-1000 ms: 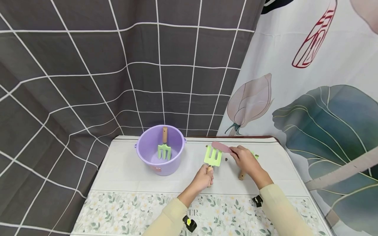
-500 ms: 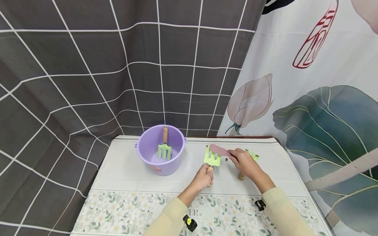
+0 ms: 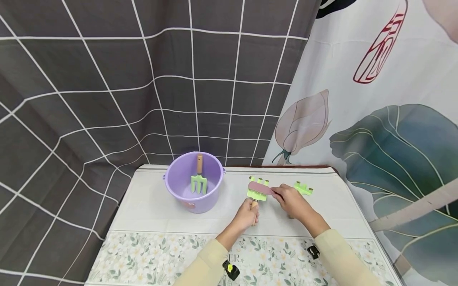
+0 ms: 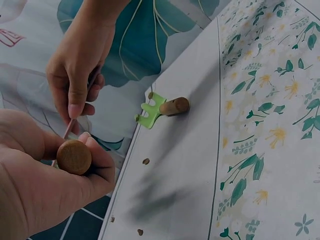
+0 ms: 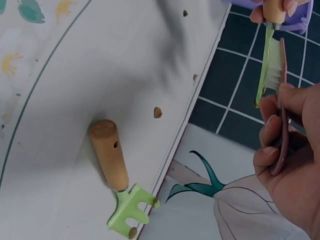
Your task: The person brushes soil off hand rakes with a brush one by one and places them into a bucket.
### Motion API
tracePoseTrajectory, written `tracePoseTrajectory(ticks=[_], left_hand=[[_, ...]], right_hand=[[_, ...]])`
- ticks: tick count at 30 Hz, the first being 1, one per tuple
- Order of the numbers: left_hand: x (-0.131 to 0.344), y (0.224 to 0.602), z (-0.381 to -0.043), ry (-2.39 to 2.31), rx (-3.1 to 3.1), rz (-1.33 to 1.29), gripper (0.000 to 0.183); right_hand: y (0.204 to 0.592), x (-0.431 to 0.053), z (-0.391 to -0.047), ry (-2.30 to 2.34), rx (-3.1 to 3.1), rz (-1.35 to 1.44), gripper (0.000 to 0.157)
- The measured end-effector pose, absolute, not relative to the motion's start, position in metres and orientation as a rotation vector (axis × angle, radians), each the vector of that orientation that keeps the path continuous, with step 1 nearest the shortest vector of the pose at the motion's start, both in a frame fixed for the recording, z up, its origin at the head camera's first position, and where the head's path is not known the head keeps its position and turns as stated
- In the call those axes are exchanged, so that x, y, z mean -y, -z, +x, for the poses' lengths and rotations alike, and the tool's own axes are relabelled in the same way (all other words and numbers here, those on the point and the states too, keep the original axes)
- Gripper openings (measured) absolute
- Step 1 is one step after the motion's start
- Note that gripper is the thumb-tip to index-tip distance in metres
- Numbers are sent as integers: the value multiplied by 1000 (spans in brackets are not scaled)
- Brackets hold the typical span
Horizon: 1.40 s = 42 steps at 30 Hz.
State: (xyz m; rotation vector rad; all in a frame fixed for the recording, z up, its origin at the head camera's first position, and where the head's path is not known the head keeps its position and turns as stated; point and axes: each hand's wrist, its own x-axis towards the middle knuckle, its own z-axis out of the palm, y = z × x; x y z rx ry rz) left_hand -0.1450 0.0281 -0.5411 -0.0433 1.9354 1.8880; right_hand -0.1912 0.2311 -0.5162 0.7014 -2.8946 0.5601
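My left hand (image 3: 246, 214) grips the wooden handle (image 4: 74, 157) of a small green garden fork (image 3: 257, 195), held above the table with its tines pointing away. A pink brush (image 3: 260, 188) is in my right hand (image 3: 295, 201), pinched by its handle. In the right wrist view its white bristles (image 5: 274, 65) touch the fork's flat green face. A green hand rake (image 5: 132, 209) with a wooden handle lies on the table beside my right hand, brown bits on its tips. In the head view my right hand hides most of that rake's handle.
On the left of the table (image 3: 150, 206) stands a purple bucket (image 3: 200, 204). Another green fork (image 3: 199, 182) leans inside it, handle up. Several brown crumbs (image 5: 158, 112) lie near the table's back edge. A dark checked curtain (image 3: 214, 99) hangs behind.
The brush has moved left and nearer to me, from the tips of the fork's tines to the middle of its head. My left hand and the fork have stayed about still.
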Motion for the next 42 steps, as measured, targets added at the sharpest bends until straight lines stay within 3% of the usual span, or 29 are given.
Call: tracePoseTrajectory(ticks=[31,42], left_hand=[[-26,543,-142,-1848,-1988,-31,30],[-23,548,-144,-1876,-1959,-48,24]], right_hand=[[511,-239,-209,-588,2873,402,29],[515,-243,-185,-643,2907,680,26]])
